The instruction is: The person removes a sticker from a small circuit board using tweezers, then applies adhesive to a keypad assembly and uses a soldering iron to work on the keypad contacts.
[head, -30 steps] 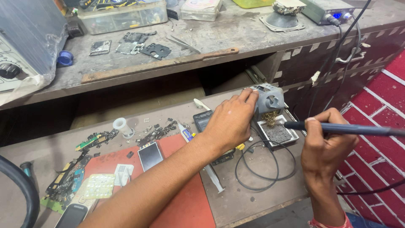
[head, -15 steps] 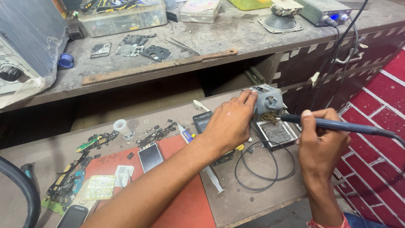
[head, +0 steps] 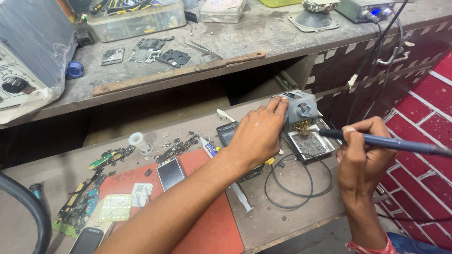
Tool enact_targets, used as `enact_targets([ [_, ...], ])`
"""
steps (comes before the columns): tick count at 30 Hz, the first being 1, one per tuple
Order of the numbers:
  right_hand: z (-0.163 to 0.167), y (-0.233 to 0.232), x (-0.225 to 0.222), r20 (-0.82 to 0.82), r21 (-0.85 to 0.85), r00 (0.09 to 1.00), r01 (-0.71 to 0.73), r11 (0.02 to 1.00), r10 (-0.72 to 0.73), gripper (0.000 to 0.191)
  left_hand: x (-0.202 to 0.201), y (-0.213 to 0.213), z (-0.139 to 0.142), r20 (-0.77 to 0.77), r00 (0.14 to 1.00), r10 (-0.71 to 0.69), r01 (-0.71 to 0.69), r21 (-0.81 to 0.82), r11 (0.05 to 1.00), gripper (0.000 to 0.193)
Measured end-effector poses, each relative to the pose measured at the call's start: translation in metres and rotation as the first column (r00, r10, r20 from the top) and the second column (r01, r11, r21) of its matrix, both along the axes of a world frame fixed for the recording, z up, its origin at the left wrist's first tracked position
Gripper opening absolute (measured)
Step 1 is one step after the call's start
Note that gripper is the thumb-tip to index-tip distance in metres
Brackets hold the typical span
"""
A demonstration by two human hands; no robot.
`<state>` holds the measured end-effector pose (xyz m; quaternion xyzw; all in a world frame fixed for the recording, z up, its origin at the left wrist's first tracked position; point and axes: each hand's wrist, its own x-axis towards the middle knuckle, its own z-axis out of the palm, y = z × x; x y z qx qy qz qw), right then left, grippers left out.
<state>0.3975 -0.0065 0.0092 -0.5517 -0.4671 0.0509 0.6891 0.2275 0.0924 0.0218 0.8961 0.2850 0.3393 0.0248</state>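
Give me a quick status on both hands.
Left hand steadying grey stand. Right hand grips soldering iron, tip at brass wool. Black cable looped below.

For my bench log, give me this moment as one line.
left hand: resting on grey iron stand | right hand: holding soldering iron, tip at stand's brass wool | black cable looped on bench

Even, fairly bright daylight-like light falls from above and in front, with no harsh glare. The recess under the upper shelf (head: 155, 70) lies in deep shadow. Soft shadows sit beneath the left hand (head: 258, 134) on the tabletop (head: 287, 221). Focus is sharp at centre; the edges bend slightly from a wide lens
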Motion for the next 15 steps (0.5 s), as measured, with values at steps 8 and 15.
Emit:
enact_targets([
  [8,-0.0003,-0.0009,-0.004,-0.046,0.023,0.996,-0.069,0.997,0.07,0.021,0.0007,0.0014,0.0011,-0.02,1.0,0.004,-0.005,-0.032,0.999,0.07],
  [15,-0.0035,-0.0014,0.0009,0.131,-0.05,0.99,0.05,0.998,-0.043,0.02,-0.0005,0.0028,0.0004,-0.032,0.999,0.006,-0.007,-0.037,0.999,0.072],
])
